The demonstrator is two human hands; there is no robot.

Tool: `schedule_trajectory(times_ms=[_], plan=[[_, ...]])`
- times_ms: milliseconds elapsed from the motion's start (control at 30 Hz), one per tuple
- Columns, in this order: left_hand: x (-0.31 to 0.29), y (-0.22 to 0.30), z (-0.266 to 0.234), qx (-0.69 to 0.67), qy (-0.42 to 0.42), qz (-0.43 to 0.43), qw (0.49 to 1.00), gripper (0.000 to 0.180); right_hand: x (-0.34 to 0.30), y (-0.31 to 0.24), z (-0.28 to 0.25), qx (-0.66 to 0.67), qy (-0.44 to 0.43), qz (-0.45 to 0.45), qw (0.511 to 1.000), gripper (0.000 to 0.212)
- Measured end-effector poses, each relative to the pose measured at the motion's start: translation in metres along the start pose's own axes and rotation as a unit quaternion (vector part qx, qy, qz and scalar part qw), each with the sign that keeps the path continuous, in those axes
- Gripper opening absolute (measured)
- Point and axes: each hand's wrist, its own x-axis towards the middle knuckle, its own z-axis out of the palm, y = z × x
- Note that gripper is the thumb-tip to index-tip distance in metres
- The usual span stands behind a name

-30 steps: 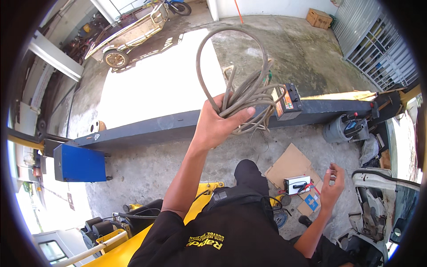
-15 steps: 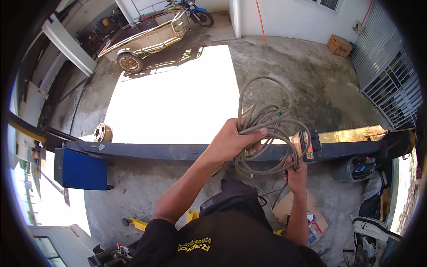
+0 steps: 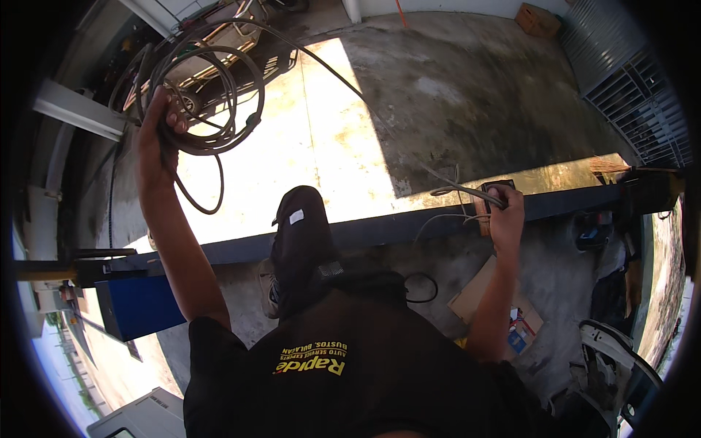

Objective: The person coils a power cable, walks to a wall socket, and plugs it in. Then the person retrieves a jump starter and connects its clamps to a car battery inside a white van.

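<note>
My left hand [image 3: 162, 135] is raised far out to the left, its fingers closed around a loose coil of grey-brown cable [image 3: 209, 151]. Loops of the coil hang on both sides of the hand, and one drops lower below it. From the coil, a single length of the same cable stretches across to the right. Over there my right hand [image 3: 505, 209] is closed on a thinner bunch of it, with short loops sticking out to the left. Just behind the right hand, partly covered, is a small dark box [image 3: 499, 185] on the long dark beam [image 3: 380, 228].
A blue cabinet [image 3: 139, 298] stands below the beam at left. Opened cardboard [image 3: 467, 292] lies on the floor near my right forearm. A pale vehicle door part [image 3: 610, 339] is at lower right. A cart sits beyond the coil; a wooden crate [image 3: 538, 20] stands far right.
My hands have moved wide apart. The left has carried most of the coil up and left, drawing a length of cable between them. The right has risen toward the beam. One leg reaches farther forward.
</note>
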Motion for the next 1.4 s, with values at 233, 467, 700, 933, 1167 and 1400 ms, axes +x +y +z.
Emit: schedule_trajectory(times_ms=[233,467,700,933,1167,1400], plan=[[0.091,0.077,-0.068,0.06,0.149,0.19,0.968,0.024,0.015,-0.01,0.043,-0.085,-0.158,0.14,0.974,0.025],[0.292,0.019,-0.19,-0.037,-0.168,0.029,0.985,0.024,0.096,-0.028,0.077,-0.005,-0.052,0.132,0.99,0.045],[0.51,-0.141,-0.216,-0.009,-0.037,0.004,0.999,0.026,0.224,-0.079,0.17,-0.214,0.074,0.02,0.974,0.038],[0.643,-0.222,-0.228,0.045,-0.013,-0.064,0.997,0.025,0.321,-0.196,0.25,-0.249,0.153,0.196,0.936,0.043],[0.692,-0.21,-0.213,0.041,-0.076,-0.057,0.995,0.03,0.416,-0.283,0.315,0.05,0.403,0.03,0.913,0.042],[0.725,-0.208,-0.171,0.177,-0.021,-0.076,0.981,0.038,0.434,-0.183,0.325,-0.197,0.085,0.152,0.965,0.043]])
